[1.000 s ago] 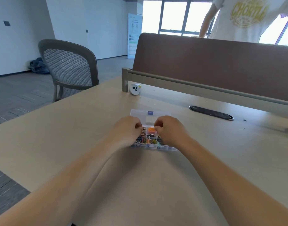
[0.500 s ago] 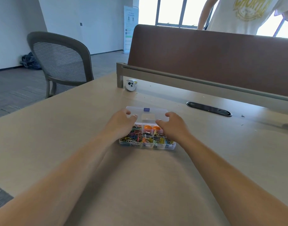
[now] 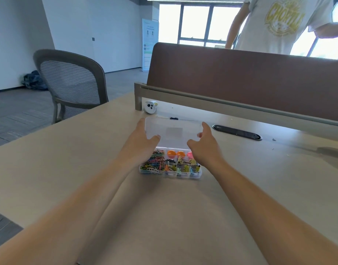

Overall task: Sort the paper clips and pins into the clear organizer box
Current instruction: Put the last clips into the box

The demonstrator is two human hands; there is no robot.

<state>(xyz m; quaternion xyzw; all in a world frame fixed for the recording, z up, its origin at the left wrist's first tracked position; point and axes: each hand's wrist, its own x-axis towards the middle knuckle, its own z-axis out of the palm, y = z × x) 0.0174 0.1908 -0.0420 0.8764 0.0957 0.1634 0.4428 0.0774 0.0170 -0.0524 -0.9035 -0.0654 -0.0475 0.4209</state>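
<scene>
The clear organizer box [image 3: 185, 174] lies on the desk in front of me with its lid [image 3: 172, 131] lifted and tilted back. My left hand [image 3: 142, 144] grips the lid's left edge, thumb in front and fingers behind. My right hand [image 3: 203, 148] grips the lid's right edge the same way. Colourful paper clips [image 3: 152, 164] fill the left compartment. Small binder clips [image 3: 180, 166] lie in the middle and right compartments. Orange and pink round pieces [image 3: 172, 153] sit in the back row, partly hidden by my right hand.
The tan desk [image 3: 68, 159] runs to a brown divider panel [image 3: 240, 77]. A small white device [image 3: 150, 107] and a black oval cable slot [image 3: 237, 132] lie near the divider. A grey mesh chair [image 3: 70, 81] stands at the left; a person [image 3: 282, 23] stands behind the divider.
My hands went from the front middle of the box out to the lid's two sides. The lid swung up and back, uncovering the compartments.
</scene>
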